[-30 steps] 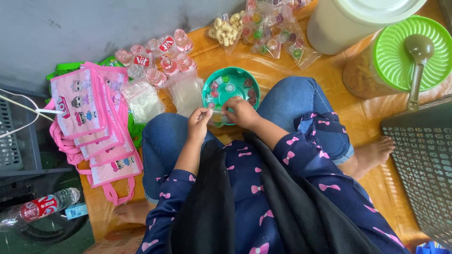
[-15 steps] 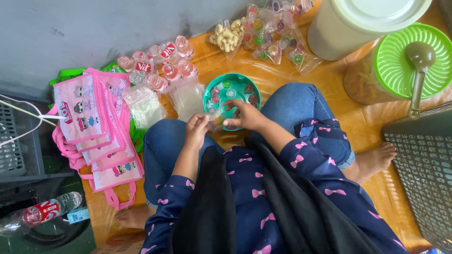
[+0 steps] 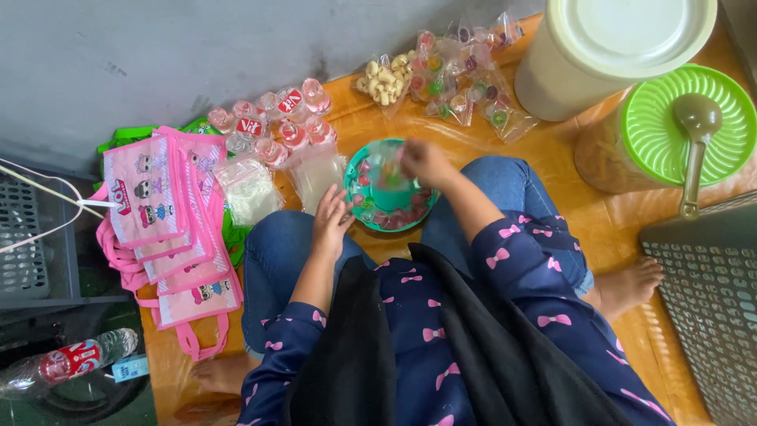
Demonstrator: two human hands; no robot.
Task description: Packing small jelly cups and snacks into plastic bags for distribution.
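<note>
I sit cross-legged on an orange mat with a teal bowl (image 3: 352, 188) of small coloured jelly cups in front of my knees. My right hand (image 3: 426, 160) is raised over the bowl's far side and pinches a small clear plastic bag (image 3: 385, 167) with jelly cups inside. My left hand (image 3: 330, 222) rests with fingers spread on my left knee, at the bowl's near-left rim, holding nothing.
Filled clear bags (image 3: 465, 75) of jelly cups and nuts lie at the back. Small capped bottles (image 3: 272, 118), a stack of empty clear bags (image 3: 314, 175), pink printed tote bags (image 3: 162, 213), a cream tub (image 3: 607, 47), a green-lidded jar with a spoon (image 3: 678, 118) and a dark plastic basket (image 3: 706, 292) surround me.
My right hand lifted the small bag up and away over the bowl. My left hand let go of it and dropped onto my knee with fingers apart.
</note>
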